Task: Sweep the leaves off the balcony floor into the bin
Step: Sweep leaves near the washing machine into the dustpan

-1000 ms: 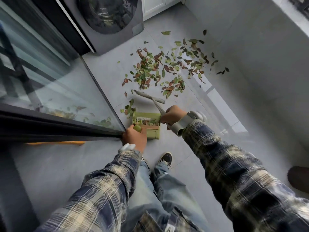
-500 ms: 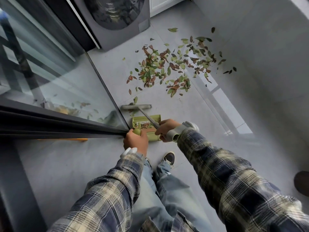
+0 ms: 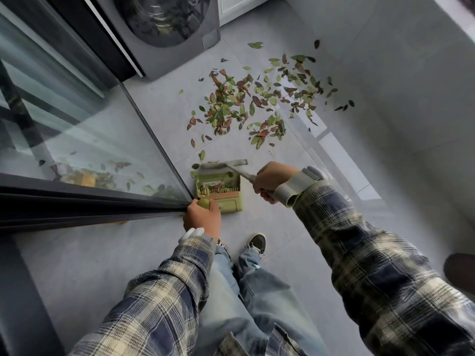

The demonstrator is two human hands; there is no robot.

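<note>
Head view: the green dustpan (image 3: 232, 205) holds a few leaves (image 3: 214, 186). Fingers of the left hand (image 3: 203, 217) wrap its handle; the right hand (image 3: 273, 181) clamps the broom (image 3: 221, 167)

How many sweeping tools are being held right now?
2. The green dustpan by the glass door, in the left hand; the broom in the right hand, its head at the dustpan's mouth.

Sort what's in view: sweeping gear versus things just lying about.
For the job: leaves, broom in the right hand, green dustpan held by the left hand.
Just there: washing machine, sliding glass door, white cabinet.
</note>
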